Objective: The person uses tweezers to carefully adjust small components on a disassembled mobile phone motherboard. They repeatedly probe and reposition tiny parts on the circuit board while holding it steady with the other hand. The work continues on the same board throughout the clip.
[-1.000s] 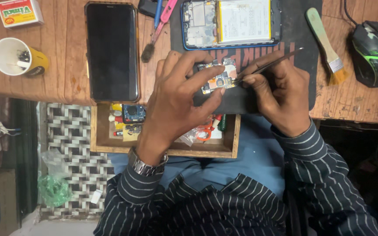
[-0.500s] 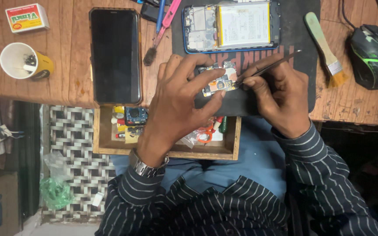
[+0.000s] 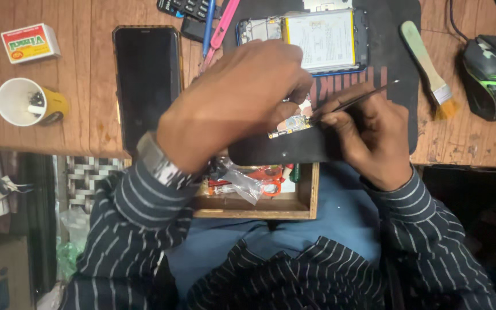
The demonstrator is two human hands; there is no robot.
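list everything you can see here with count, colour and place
small circuit board: 1, green and gold, on the mat, under both hands
thin metal tweezers: 1, dark, in right hand
black work mat: 1, table centre
opened phone: 1, blue frame, mat top
black phone: 1, left of the mat
white cup: 1, far left
small box: 1, red and white, top left
brush: 1, pale handle, right
computer mouse: 1, black and green, far right
wooden drawer: 1, open, below the table edge
left hand: grip on board
right hand: grip on tweezers
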